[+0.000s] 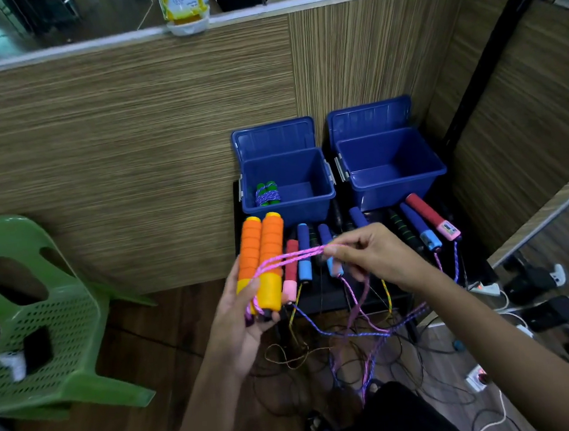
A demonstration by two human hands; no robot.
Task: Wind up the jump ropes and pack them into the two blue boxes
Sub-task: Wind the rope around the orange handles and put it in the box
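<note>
The two orange handles (262, 258) stand side by side and upright in the left hand (241, 322), whose fingers curl round their lower yellow ends. A doubled pink rope (290, 257) runs from the handles' bottom, across their front, to the right hand (369, 256), which pinches it between thumb and fingertips, just right of the handles. Beyond them sit two open blue boxes: the left box (309, 201) holds one wound green-handled rope (267, 193), the right box (394, 185) shows nothing inside. Seven more handles (428, 220) lie on the black stand (321, 298) near the boxes, their cords (355, 333) hanging tangled to the floor. A green chair (44, 322) stands far left.
</note>
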